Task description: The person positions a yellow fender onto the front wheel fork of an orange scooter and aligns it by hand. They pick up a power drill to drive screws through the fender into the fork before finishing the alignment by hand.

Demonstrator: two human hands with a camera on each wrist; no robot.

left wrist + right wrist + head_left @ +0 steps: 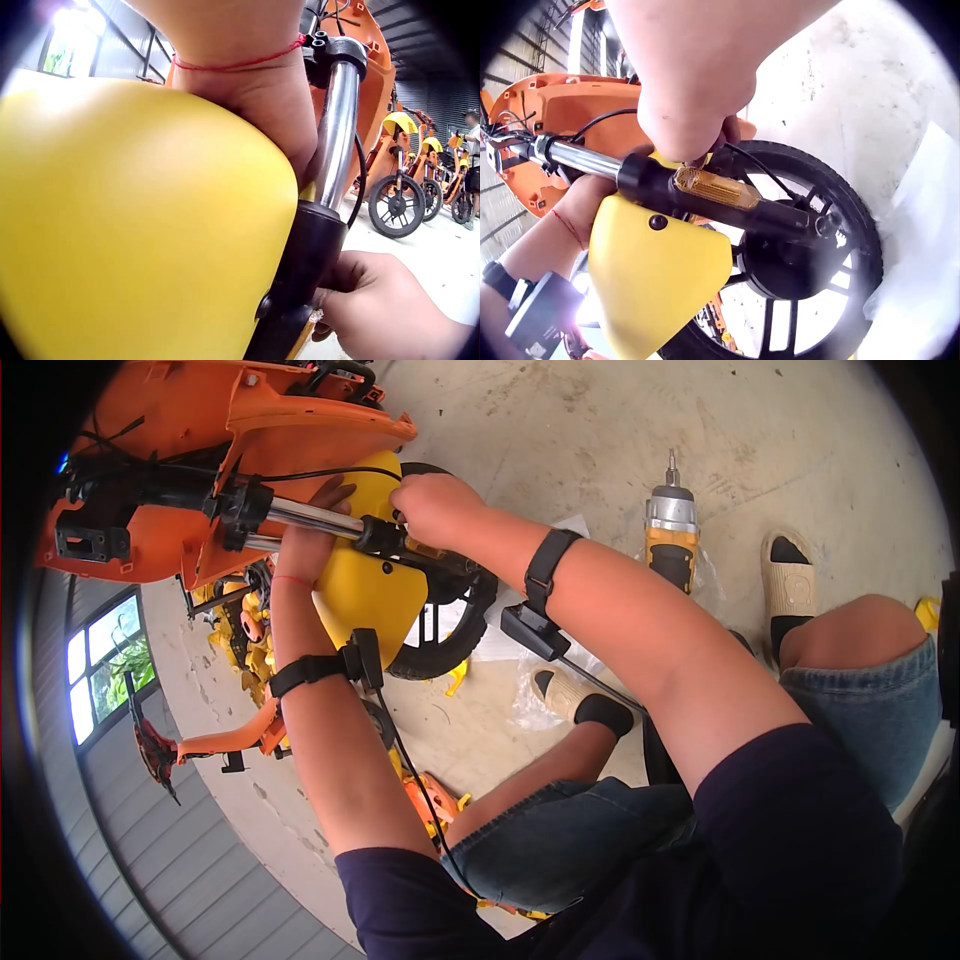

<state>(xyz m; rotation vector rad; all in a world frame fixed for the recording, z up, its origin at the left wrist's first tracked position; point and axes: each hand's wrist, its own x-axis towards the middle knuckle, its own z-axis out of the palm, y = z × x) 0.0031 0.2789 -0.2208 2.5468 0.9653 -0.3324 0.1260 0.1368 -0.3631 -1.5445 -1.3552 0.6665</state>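
The left hand [308,545] reaches under the silver fork tube [305,515], its fingers lying on the yellow fender [370,600]. In the left wrist view the fender [142,225] fills the left side. The right hand [440,510] is bent at the far side of the black lower fork, beside the front wheel [465,635]. Its curled fingers touch the fork area next to the amber reflector [716,187] in the right wrist view; what lies between the fingertips is hidden. A black bolt [658,222] sits in the fender's side.
A yellow and grey power driver [672,530] stands on the floor, with clear plastic wrap near it. Orange body panels [180,420] surround the fork. A thin black cable [761,169] runs past the wheel. More scooters [397,202] and a person [472,165] are in the background.
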